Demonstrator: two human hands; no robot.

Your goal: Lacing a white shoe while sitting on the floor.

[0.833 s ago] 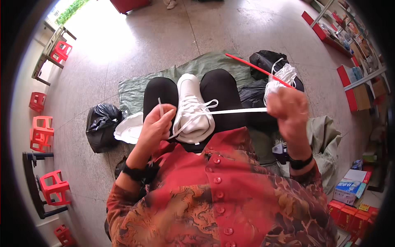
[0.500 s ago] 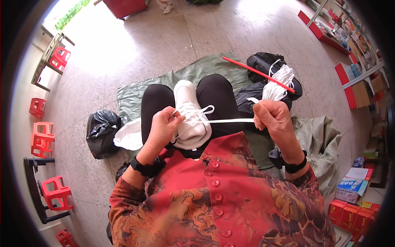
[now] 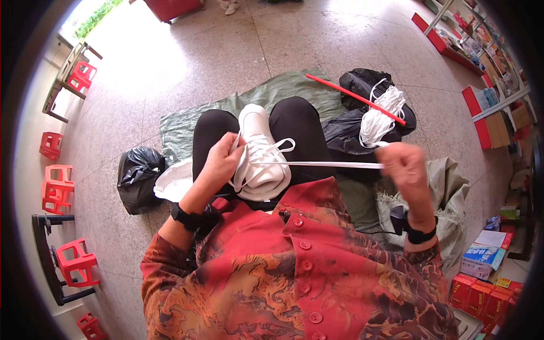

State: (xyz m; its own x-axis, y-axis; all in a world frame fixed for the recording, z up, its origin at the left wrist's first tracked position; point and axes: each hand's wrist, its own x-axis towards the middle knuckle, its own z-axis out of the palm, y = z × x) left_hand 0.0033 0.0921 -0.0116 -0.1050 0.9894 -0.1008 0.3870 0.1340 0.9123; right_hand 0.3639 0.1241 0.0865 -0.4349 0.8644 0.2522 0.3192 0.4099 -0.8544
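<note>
A white sneaker [image 3: 256,126] rests between my knees, its toe pointing away from me. My right hand [image 3: 405,164], slightly blurred, is closed on the end of a white shoelace [image 3: 334,164] and holds it taut out to the right of the shoe. At the shoe's left side my left hand [image 3: 225,158] is closed with a lace between thumb and fingers. A loop of lace stands out at the shoe's right edge. Another white shoe [image 3: 174,180] lies left of my leg, partly hidden by it.
A bundle of white laces [image 3: 385,116] lies on black plastic bags [image 3: 362,85], a red stick [image 3: 354,97] across it. A green woven sheet [image 3: 187,124] covers the floor under me. To the left stand a black bag [image 3: 139,175] and red stools [image 3: 76,260]; shelves [image 3: 453,39] are at right.
My right hand has moved right and slightly down, drawing more lace out from the shoe. My left hand has shifted a little up along the shoe's left side.
</note>
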